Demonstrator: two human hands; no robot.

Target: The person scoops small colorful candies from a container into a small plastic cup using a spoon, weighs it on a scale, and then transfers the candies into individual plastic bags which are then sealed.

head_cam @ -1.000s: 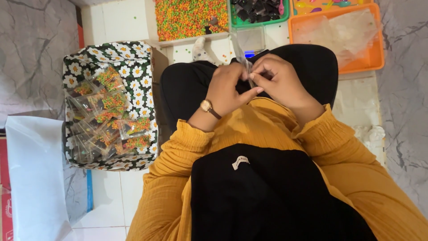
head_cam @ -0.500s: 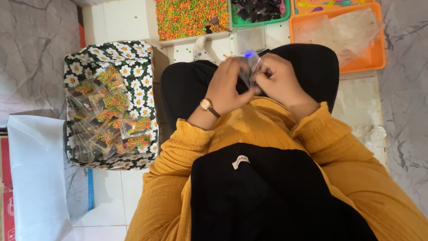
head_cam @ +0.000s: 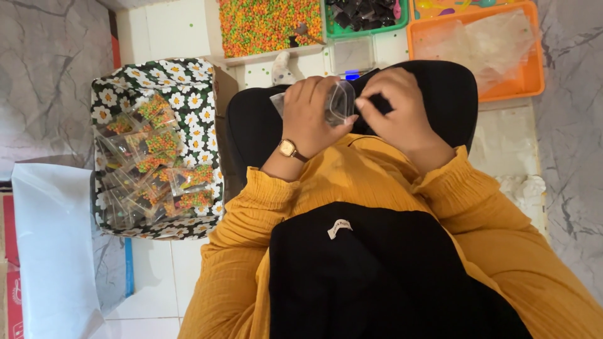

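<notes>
— While both hands sit close together over the black lap, what does each one hold?
— The left hand (head_cam: 312, 113), with a wristwatch (head_cam: 287, 149) at its wrist, has its fingers curled around a small clear plastic bag (head_cam: 339, 103). The right hand (head_cam: 397, 100) touches the bag's other edge, fingertips bent in a pinch.
— And beside them?
— At the left, a daisy-patterned box (head_cam: 119, 94) full of filled packets (head_cam: 157, 163).
— Farther out?
— A tray of orange and green candies (head_cam: 267, 25), a green tray (head_cam: 367, 12) of dark pieces, and an orange tray (head_cam: 534, 81) of clear bags.
</notes>
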